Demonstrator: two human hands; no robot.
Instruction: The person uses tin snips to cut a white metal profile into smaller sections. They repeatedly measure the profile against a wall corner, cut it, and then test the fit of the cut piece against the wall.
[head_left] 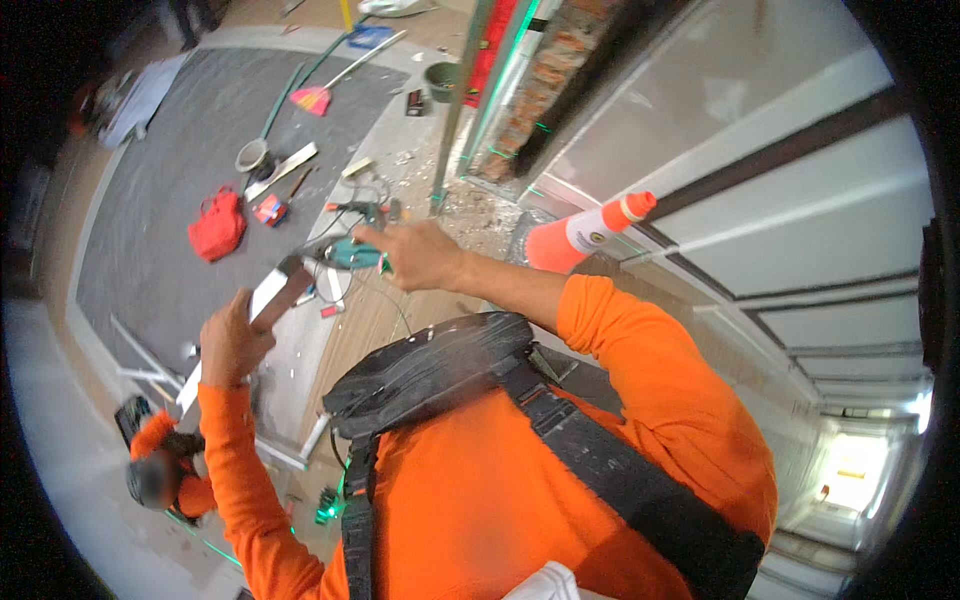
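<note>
Head view: my left hand is closed around a long pale metal strip, which I judge stiff and light, best gripped mid-length. My right hand hangs loosely open, empty, above the teal drill.

Grey floor mat, exposed brick

Our hands over the floor clutter

Our left hand grips a flat pale bar; our right hand points, fingers spread, near the orange cone.
</note>
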